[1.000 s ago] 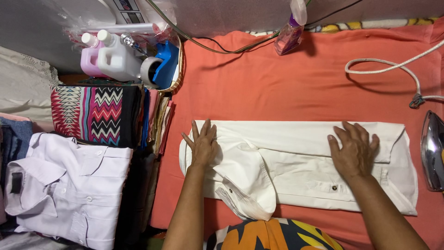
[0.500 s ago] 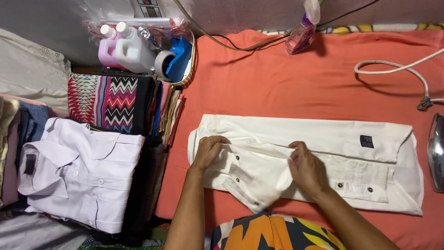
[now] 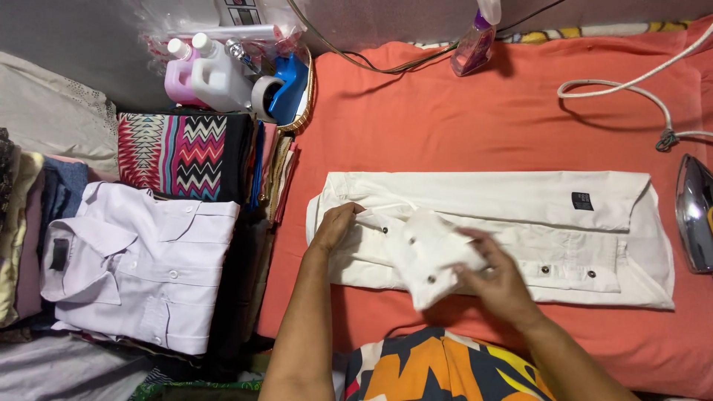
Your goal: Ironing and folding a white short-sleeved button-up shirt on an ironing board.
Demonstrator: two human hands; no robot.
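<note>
Orange-covered ironing surface [image 3: 445, 111]; white shirt [image 3: 520, 200] lying folded lengthwise across it; left hand [image 3: 336, 225] pressing near collar end, grip flat, fingers together; right hand [image 3: 496, 276] pinching folded sleeve cuff [image 3: 427, 252] over shirt middle; iron [image 3: 695, 212] at right edge; folded lilac shirt [image 3: 141, 260] on stack at left.

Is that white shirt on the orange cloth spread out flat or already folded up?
Partly folded: the white shirt lies as a narrow strip, and the right hand holds its sleeve cuff over the middle.
</note>
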